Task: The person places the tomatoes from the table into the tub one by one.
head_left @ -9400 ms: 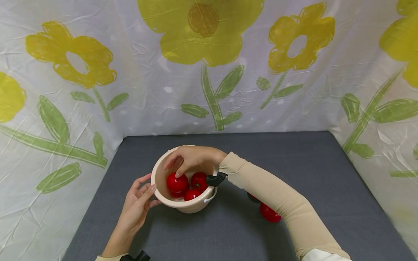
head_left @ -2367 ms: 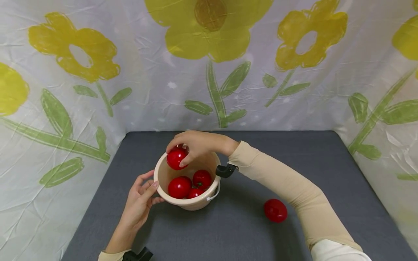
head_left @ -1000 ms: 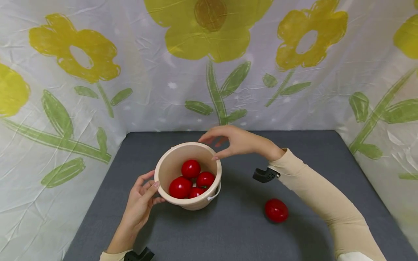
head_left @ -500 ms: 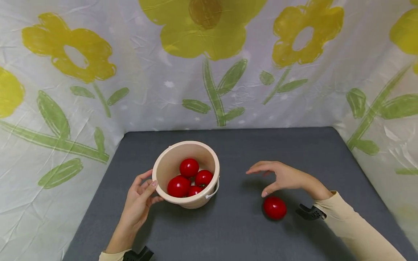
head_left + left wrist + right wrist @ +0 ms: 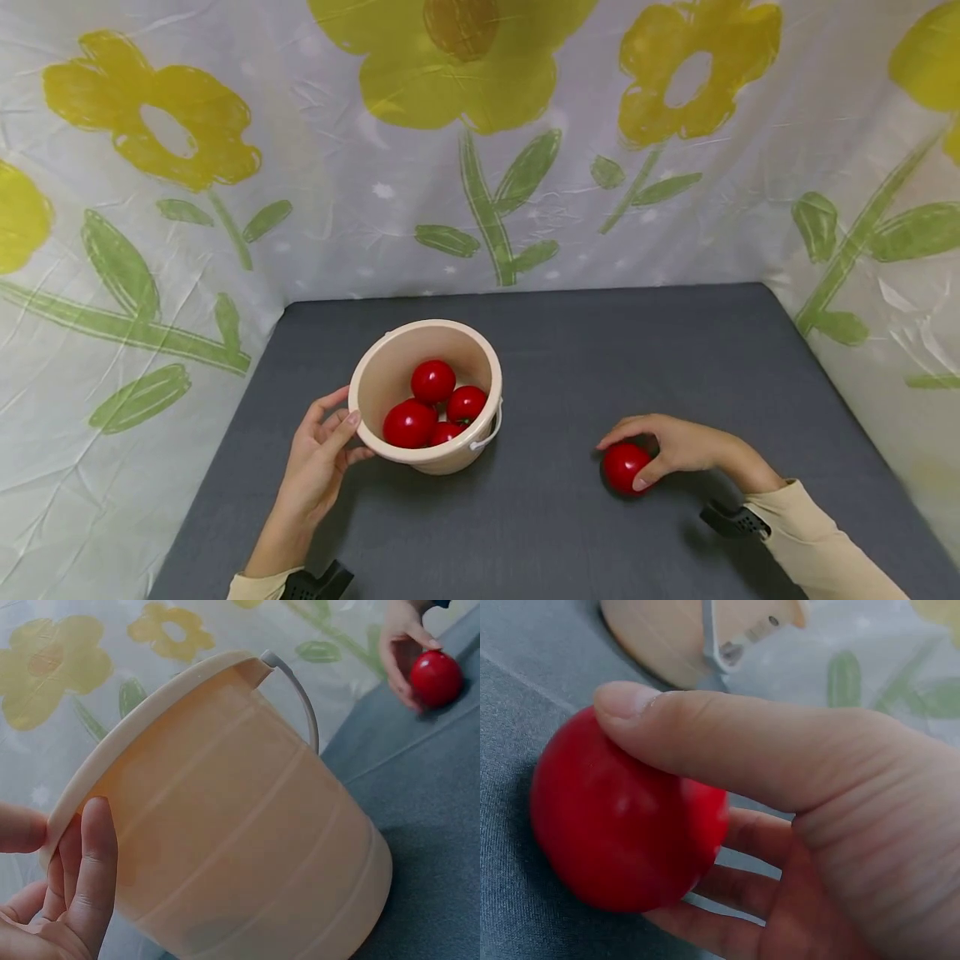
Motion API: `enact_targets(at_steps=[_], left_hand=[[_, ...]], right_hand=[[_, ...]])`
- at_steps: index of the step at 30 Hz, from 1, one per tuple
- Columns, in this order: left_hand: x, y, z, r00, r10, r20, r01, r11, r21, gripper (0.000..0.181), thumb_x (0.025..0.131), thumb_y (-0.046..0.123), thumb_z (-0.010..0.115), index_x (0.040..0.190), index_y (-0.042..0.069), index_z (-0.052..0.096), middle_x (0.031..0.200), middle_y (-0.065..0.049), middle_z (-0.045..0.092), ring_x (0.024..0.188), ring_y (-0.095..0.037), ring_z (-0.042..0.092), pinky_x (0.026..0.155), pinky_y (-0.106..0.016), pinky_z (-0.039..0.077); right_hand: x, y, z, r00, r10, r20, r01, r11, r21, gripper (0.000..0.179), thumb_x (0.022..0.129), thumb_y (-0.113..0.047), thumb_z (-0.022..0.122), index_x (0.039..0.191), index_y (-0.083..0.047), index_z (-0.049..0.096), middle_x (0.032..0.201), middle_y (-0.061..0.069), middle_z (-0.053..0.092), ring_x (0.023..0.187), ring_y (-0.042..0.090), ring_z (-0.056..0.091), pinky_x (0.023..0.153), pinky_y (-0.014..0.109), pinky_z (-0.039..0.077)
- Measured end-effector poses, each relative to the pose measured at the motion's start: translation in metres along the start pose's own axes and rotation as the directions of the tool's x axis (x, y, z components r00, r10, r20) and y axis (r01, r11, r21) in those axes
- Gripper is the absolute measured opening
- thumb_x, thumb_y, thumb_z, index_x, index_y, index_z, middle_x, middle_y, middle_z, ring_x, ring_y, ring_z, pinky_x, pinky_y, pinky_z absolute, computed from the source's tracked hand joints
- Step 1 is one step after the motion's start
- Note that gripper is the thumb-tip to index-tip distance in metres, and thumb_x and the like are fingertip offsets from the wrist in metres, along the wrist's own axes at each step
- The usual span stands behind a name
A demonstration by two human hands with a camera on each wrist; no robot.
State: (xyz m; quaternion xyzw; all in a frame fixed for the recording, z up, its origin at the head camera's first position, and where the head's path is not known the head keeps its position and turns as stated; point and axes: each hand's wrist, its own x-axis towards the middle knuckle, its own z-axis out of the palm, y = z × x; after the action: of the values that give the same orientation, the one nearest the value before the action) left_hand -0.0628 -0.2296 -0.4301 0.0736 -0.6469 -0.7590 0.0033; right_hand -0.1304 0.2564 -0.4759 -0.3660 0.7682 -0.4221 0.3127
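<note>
At the left of the head view a cream bucket (image 5: 426,332) leans a little, its rim pinched between the thumb and fingers of my left hand (image 5: 317,467). Several red tomatoes (image 5: 410,423) lie inside it. One more tomato (image 5: 626,468) sits on the table at the right. My right hand (image 5: 686,446) has its thumb and fingers round that tomato, which the right wrist view shows close up with the thumb (image 5: 697,735) across its top. In the left wrist view the bucket's outer wall (image 5: 247,825) fills the middle.
A dark grey cloth (image 5: 540,533) covers the table. Behind and beside it hangs a white sheet (image 5: 330,183) with yellow flowers. The bucket's white handle (image 5: 491,433) hangs down on its right side.
My right hand let go of a tomato in the bucket, moved out to the right and down, and now grips the tomato on the table. My left hand stays on the rim.
</note>
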Motion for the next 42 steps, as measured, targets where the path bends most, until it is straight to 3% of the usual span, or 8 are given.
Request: enact_targets(at_steps=[7, 14, 18, 23, 32, 36, 42], left_hand=[[0.000, 0.000, -0.003, 1.000, 0.009, 0.025, -0.009, 0.999, -0.038, 0.037, 0.100, 0.001, 0.053, 0.131, 0.016, 0.041, 0.096, 0.004, 0.065, 0.079, -0.005, 0.066, 0.061, -0.023, 0.060], [-0.001, 0.000, -0.004, 0.999, 0.020, 0.030, -0.018, 0.999, -0.051, 0.037, 0.099, 0.002, 0.053, 0.132, 0.014, 0.040, 0.095, 0.003, 0.065, 0.079, -0.006, 0.066, 0.061, -0.023, 0.060], [-0.001, -0.001, -0.005, 0.999, 0.028, 0.039, -0.026, 0.998, -0.056, 0.038, 0.099, 0.003, 0.054, 0.133, 0.014, 0.040, 0.094, 0.003, 0.065, 0.078, -0.005, 0.066, 0.061, -0.023, 0.060], [-0.001, -0.002, -0.006, 0.999, 0.033, 0.036, -0.030, 0.998, -0.062, 0.037, 0.099, 0.002, 0.054, 0.132, 0.013, 0.040, 0.094, 0.003, 0.065, 0.078, -0.005, 0.066, 0.061, -0.024, 0.060], [-0.002, -0.004, -0.004, 0.998, 0.029, 0.047, -0.026, 0.997, -0.069, 0.038, 0.099, 0.002, 0.054, 0.133, 0.012, 0.039, 0.092, 0.004, 0.064, 0.077, -0.006, 0.065, 0.060, -0.023, 0.059], [-0.001, -0.004, -0.004, 0.999, 0.036, 0.041, -0.033, 0.997, -0.069, 0.038, 0.099, 0.002, 0.054, 0.133, 0.013, 0.039, 0.093, 0.003, 0.065, 0.078, -0.006, 0.066, 0.060, -0.024, 0.060], [0.000, -0.003, -0.003, 0.998, 0.043, 0.040, -0.040, 0.997, -0.069, 0.038, 0.100, 0.002, 0.053, 0.133, 0.013, 0.040, 0.095, 0.003, 0.065, 0.076, -0.006, 0.065, 0.061, -0.024, 0.060]], right_hand=[[0.017, -0.021, -0.015, 0.999, -0.034, -0.020, 0.033, 0.998, -0.056, 0.048, 0.083, -0.022, 0.080, 0.127, -0.009, 0.063, 0.124, 0.008, 0.064, 0.108, 0.004, 0.057, 0.083, 0.029, 0.057], [0.061, -0.084, -0.055, 0.986, -0.155, -0.063, 0.152, 0.987, -0.052, 0.047, 0.087, -0.017, 0.076, 0.132, -0.015, 0.060, 0.133, 0.005, 0.060, 0.117, 0.012, 0.057, 0.091, 0.036, 0.058], [0.096, -0.121, -0.071, 0.981, -0.193, -0.004, 0.193, 0.981, -0.016, 0.047, 0.087, -0.013, 0.074, 0.132, -0.016, 0.060, 0.134, 0.006, 0.059, 0.117, 0.020, 0.059, 0.093, 0.038, 0.058], [0.150, -0.150, -0.079, 0.969, -0.219, 0.118, 0.210, 0.974, 0.081, 0.050, 0.087, -0.010, 0.073, 0.135, -0.006, 0.057, 0.134, 0.013, 0.058, 0.114, 0.026, 0.060, 0.089, 0.043, 0.060], [0.225, -0.168, -0.074, 0.922, -0.278, 0.271, 0.256, 0.960, 0.113, 0.051, 0.088, -0.008, 0.071, 0.136, -0.001, 0.055, 0.133, 0.012, 0.060, 0.117, 0.026, 0.058, 0.096, 0.043, 0.057], [0.248, -0.175, -0.071, 0.903, -0.288, 0.318, 0.264, 0.957, 0.116, 0.051, 0.087, -0.006, 0.069, 0.136, 0.001, 0.054, 0.135, 0.013, 0.060, 0.119, 0.026, 0.058, 0.098, 0.042, 0.056], [0.269, -0.180, -0.066, 0.898, -0.281, 0.338, 0.261, 0.960, 0.106, 0.051, 0.086, -0.008, 0.070, 0.134, -0.003, 0.056, 0.133, 0.011, 0.061, 0.119, 0.025, 0.058, 0.100, 0.040, 0.055]])
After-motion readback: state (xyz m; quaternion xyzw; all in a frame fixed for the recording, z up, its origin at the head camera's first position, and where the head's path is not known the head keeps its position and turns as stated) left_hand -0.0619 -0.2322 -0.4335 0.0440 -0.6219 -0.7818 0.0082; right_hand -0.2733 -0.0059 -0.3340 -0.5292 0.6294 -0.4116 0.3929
